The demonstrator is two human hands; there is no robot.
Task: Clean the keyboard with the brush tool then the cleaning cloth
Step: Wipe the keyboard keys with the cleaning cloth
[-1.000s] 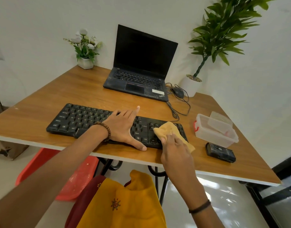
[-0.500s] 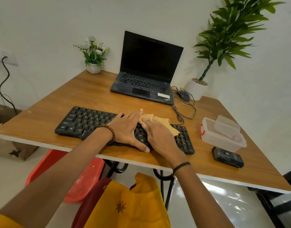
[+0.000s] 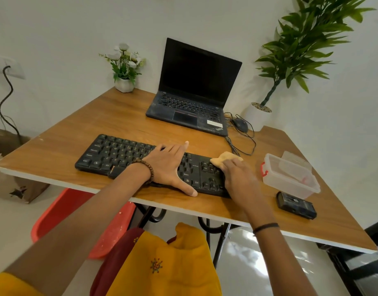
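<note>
Now right hand (image 3: pixel 237 178), clamped on cloth (image 3: pixel 223 160), back at keyboard (image 3: pixel 124 154) right end after mid-board pass; left hand (image 3: pixel 168 165) flat, splayed, steadying. Cloth stage underway.

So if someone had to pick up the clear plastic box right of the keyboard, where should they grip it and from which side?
Probably by its two long walls, coming from above. The clear plastic box sits flat with its top open and a loose lid tilted inside, so the rim is exposed. The red latch on the end facing the keyboard looks too small to hold.
</note>
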